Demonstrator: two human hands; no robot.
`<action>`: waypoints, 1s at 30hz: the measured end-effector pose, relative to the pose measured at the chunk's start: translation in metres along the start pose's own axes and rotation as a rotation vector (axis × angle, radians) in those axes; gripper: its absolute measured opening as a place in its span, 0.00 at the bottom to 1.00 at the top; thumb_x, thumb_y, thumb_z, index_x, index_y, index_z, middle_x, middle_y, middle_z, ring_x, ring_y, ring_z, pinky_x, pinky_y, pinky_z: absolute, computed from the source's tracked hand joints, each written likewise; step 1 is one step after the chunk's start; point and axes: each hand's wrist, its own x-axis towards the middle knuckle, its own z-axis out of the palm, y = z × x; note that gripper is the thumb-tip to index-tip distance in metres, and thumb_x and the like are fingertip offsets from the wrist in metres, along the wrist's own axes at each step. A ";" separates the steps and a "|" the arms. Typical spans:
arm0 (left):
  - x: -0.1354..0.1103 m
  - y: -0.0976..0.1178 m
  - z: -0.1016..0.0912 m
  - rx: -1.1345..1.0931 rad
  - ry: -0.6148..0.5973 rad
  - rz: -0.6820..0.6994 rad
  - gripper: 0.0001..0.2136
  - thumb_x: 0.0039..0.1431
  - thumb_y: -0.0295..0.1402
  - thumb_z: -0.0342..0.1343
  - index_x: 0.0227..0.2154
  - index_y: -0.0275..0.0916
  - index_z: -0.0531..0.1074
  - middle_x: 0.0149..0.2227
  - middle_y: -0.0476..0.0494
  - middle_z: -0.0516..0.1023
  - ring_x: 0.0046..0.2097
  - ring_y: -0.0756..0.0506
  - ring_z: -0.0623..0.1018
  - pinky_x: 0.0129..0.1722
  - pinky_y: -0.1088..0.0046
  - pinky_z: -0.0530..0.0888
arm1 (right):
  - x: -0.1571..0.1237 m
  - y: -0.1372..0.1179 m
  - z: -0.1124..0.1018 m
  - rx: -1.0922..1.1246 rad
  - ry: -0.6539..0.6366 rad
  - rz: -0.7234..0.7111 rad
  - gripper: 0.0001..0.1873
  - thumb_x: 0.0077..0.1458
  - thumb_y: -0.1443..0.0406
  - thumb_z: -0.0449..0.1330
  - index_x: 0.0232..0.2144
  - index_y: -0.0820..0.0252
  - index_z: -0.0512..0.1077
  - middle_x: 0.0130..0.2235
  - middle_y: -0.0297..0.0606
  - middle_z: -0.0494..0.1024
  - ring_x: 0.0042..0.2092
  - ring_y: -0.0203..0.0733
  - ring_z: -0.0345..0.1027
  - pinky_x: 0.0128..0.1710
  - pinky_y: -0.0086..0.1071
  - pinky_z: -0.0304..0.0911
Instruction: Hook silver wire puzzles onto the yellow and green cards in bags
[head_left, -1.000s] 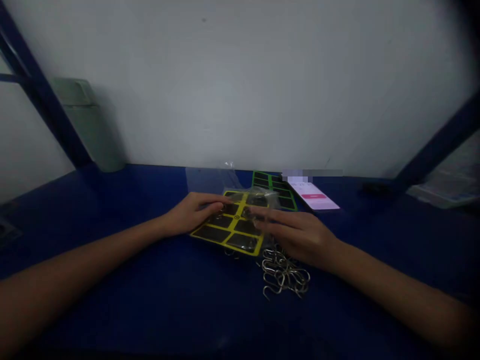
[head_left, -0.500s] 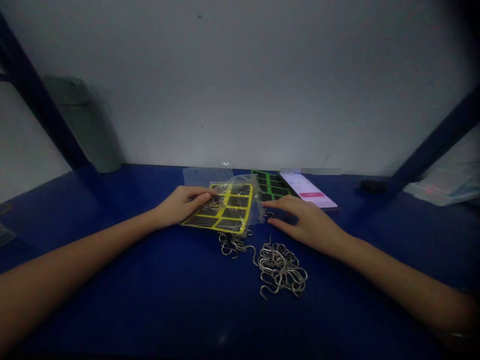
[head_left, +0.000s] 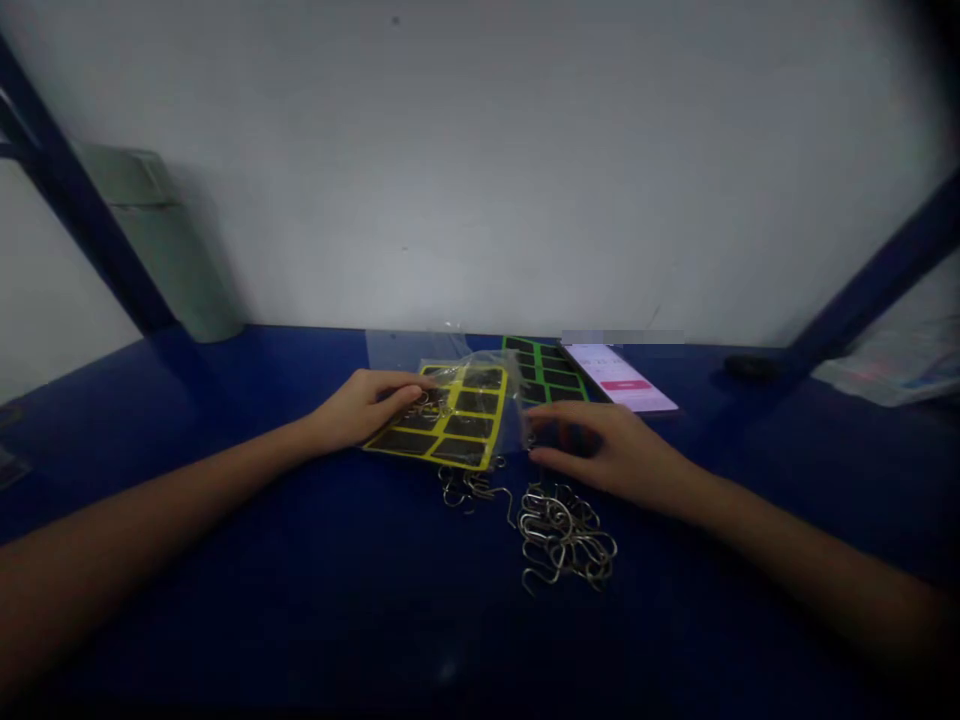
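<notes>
My left hand (head_left: 364, 408) has its thumb and fingers closed on the near-left edge of a clear plastic bag (head_left: 514, 400). Several metal S-hooks (head_left: 426, 408) show at its fingertips, within or under the plastic. Beneath the bag lies a black label sheet with yellow borders (head_left: 469, 425). My right hand (head_left: 607, 445) rests to the right of the bag, thumb and forefinger curved and apart. A bit of a hook (head_left: 531, 440) shows between those fingertips; the other fingers are hidden. Nearer me are a small group of S-hooks (head_left: 476, 487) and a larger pile of S-hooks (head_left: 566, 540).
Behind my right hand lie a green-bordered black sheet (head_left: 544, 368) and a lit phone (head_left: 619, 380). A pale green flask (head_left: 172, 250) stands at the back left. On the right are a dark object (head_left: 750, 366) and a white plastic package (head_left: 885, 365). Blue posts flank the blue table (head_left: 337, 600).
My right hand has moved slightly towards me, and its fingers now cover most of the hooks beside the bag. My left hand stays in place on the bag.
</notes>
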 end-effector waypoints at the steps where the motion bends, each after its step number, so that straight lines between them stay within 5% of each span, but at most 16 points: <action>1: 0.000 0.000 0.000 -0.002 0.000 0.005 0.15 0.59 0.37 0.43 0.45 0.41 0.67 0.46 0.48 0.72 0.45 0.48 0.72 0.44 0.74 0.67 | 0.000 0.001 0.000 -0.007 -0.018 -0.010 0.15 0.48 0.61 0.57 0.41 0.56 0.68 0.35 0.36 0.75 0.28 0.35 0.66 0.25 0.31 0.63; 11: 0.001 0.000 0.000 -0.008 0.001 0.008 0.15 0.58 0.37 0.43 0.45 0.40 0.68 0.46 0.47 0.72 0.45 0.48 0.71 0.45 0.74 0.66 | 0.000 0.003 0.003 0.032 0.129 -0.004 0.09 0.47 0.69 0.58 0.35 0.58 0.70 0.27 0.33 0.73 0.23 0.32 0.64 0.20 0.27 0.63; 19: -0.002 0.007 0.002 -0.061 -0.010 0.042 0.15 0.58 0.36 0.43 0.45 0.40 0.68 0.45 0.48 0.72 0.45 0.48 0.72 0.45 0.74 0.67 | -0.006 -0.007 0.000 -0.310 0.437 -0.423 0.10 0.49 0.73 0.55 0.34 0.56 0.69 0.35 0.36 0.76 0.35 0.36 0.70 0.31 0.29 0.68; 23: -0.004 0.017 0.004 -0.119 -0.044 0.090 0.14 0.59 0.35 0.43 0.45 0.40 0.68 0.46 0.47 0.71 0.47 0.49 0.71 0.47 0.74 0.65 | -0.006 -0.011 0.006 -0.397 0.442 -0.555 0.13 0.47 0.75 0.56 0.37 0.59 0.69 0.37 0.39 0.76 0.37 0.36 0.70 0.31 0.27 0.69; 30: -0.004 0.016 0.003 -0.135 -0.032 0.094 0.14 0.58 0.35 0.43 0.44 0.40 0.68 0.46 0.48 0.72 0.46 0.49 0.71 0.48 0.73 0.65 | -0.004 -0.015 0.005 -0.344 0.258 -0.539 0.18 0.50 0.75 0.51 0.44 0.60 0.66 0.45 0.40 0.72 0.45 0.37 0.67 0.40 0.31 0.68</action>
